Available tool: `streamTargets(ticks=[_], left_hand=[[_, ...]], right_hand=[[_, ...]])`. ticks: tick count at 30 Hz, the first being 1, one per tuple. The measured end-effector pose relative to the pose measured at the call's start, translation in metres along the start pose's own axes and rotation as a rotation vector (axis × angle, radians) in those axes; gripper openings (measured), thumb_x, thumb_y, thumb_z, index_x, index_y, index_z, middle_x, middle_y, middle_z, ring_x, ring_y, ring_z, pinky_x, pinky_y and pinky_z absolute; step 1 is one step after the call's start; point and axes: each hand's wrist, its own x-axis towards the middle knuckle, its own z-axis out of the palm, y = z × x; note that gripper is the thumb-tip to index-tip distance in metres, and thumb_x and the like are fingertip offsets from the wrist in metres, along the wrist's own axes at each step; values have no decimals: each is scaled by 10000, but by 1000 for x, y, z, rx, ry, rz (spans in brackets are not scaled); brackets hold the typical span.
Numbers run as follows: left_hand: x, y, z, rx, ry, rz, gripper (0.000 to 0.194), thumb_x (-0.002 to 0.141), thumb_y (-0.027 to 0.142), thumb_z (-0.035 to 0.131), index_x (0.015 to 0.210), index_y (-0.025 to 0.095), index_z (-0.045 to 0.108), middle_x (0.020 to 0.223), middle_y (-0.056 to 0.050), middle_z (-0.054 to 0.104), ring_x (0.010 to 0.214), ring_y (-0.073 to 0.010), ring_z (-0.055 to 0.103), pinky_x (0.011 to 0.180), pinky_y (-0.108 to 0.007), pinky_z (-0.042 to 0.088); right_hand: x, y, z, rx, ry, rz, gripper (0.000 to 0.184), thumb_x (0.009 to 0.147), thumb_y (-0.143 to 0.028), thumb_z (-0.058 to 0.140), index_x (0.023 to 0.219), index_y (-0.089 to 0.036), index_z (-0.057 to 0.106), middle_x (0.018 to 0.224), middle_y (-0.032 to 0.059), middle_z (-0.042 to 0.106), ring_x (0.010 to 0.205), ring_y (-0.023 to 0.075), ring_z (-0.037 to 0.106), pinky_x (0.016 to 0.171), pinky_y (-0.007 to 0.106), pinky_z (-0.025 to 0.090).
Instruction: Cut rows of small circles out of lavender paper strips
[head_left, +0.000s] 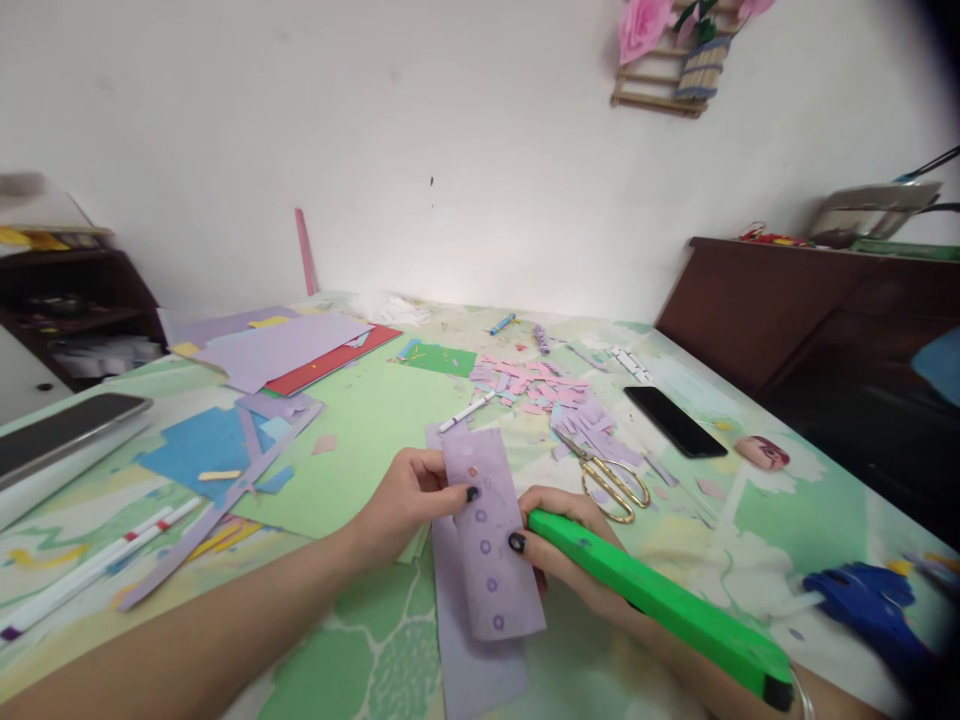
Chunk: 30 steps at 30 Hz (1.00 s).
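A strip of light purple paper (pixel 498 580), marked with a column of small drawn rings, is held up at the middle of the table. My left hand (pixel 412 500) pinches its upper left edge, thumb in front and fingers behind. On the right edge, my right hand (pixel 570 545) grips the same strip. Across that palm lies a long bright green bar-shaped tool (pixel 660 600) with a black end; its exact kind I cannot make out. Under the strip lies another purple sheet (pixel 484 690). Gold-handled scissors (pixel 611 485) rest just beyond my right hand.
Behind my hands lie a white marker (pixel 466 411) and pink and purple paper scraps (pixel 529 383). A black phone (pixel 675 421) is at right, near a blue glue gun (pixel 862 600). Coloured sheets (pixel 285 350) and blue paper (pixel 202 450) spread at left. A white wall stands behind the table.
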Motion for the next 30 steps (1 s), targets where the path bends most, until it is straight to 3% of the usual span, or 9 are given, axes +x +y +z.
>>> streamTargets(ticks=[9, 16, 25, 30], left_hand=[[-1, 4, 4, 21, -44, 0, 144, 623, 243, 740, 735, 153, 745, 744, -62, 745, 677, -212, 682, 612, -305, 560], [-3, 3, 8, 75, -3, 17, 117, 598, 173, 712, 712, 151, 731, 702, -47, 728, 639, -193, 660, 595, -292, 546], [-4, 2, 11, 136, 53, 59, 48, 610, 114, 677, 636, 152, 689, 637, -4, 677, 609, -131, 593, 600, -238, 499], [-7, 5, 12, 125, 41, 65, 55, 638, 145, 673, 682, 155, 705, 662, -20, 695, 608, -148, 612, 576, -248, 504]], right_hand=[[-5, -7, 3, -122, 16, 11, 250, 798, -364, 635, 673, -173, 532, 494, -27, 528, 450, 98, 541, 424, 189, 445], [-2, 10, -1, -32, 27, -6, 260, 809, -372, 640, 698, -150, 563, 462, -22, 555, 391, 91, 542, 384, 171, 420], [-1, 2, 1, -24, 18, 12, 271, 786, -366, 656, 671, -142, 555, 449, -27, 533, 387, 81, 522, 391, 167, 400], [-1, 7, -2, -1, -15, -6, 269, 805, -373, 654, 704, -143, 559, 497, -15, 566, 422, 85, 543, 419, 171, 425]])
